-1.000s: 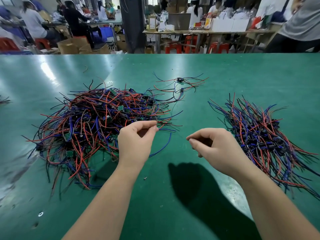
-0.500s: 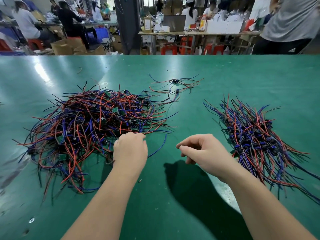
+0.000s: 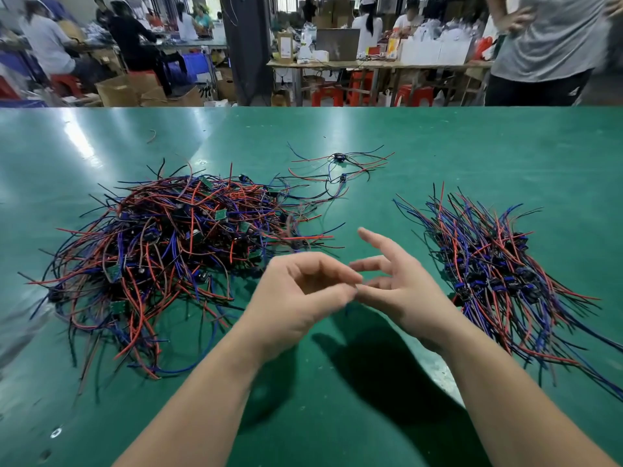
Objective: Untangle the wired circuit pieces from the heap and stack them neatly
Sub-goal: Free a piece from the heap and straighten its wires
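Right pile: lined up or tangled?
Lined up, roughly: in the right pile the wires run mostly parallel, the black and blue parts bunched in a band across the middle. A few ends stray.

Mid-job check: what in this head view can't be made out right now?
- Head view: whether the left hand pinches anything; its fingertips are blurred against the right hand.
- Head view: sorted stack wire ends, cut by the right edge.
- Head view: how many pieces the tangled heap holds; wires bury them.
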